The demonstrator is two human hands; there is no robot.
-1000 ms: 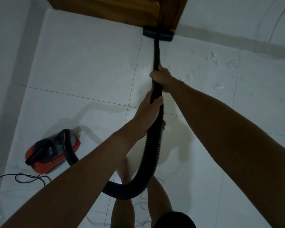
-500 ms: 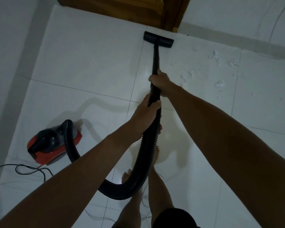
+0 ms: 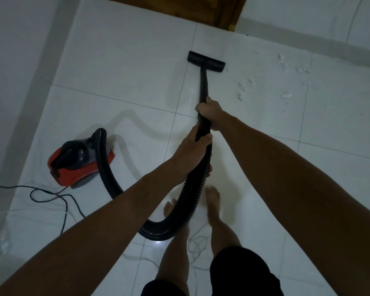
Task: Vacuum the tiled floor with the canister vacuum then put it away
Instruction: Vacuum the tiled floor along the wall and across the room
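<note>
Head view — the only view available.

Right hand (image 3: 209, 113): fingers are curled round the black wand (image 3: 203, 82), gripping it at its upper end, where the rigid tube meets the hose cuff. The knuckles face up and left.

Left hand (image 3: 192, 149): positioned just below the right hand on the same line. The thumb and fingers wrap the cuff where the ribbed hose (image 3: 192, 189) begins. Both hands grip firmly; neither is open. The two hands sit close together but are not touching.

Wand and floor head: the wand runs straight away from the hands to the flat black floor head (image 3: 206, 61), which lies on the white tiled floor (image 3: 120, 67), well short of the wooden door frame (image 3: 226, 9) at the top edge.

Hose: from the left hand it drops between the bare feet, loops low near the floor, then rises left to the canister.

Canister vacuum (image 3: 79, 159): red and black body, standing on the floor to the person's left, well apart from the floor head. A black power cord (image 3: 51, 195) trails from its rear toward the left edge.

Debris (image 3: 247, 86): white scraps lie scattered on the tiles to the right of the floor head — not touching it.
</note>
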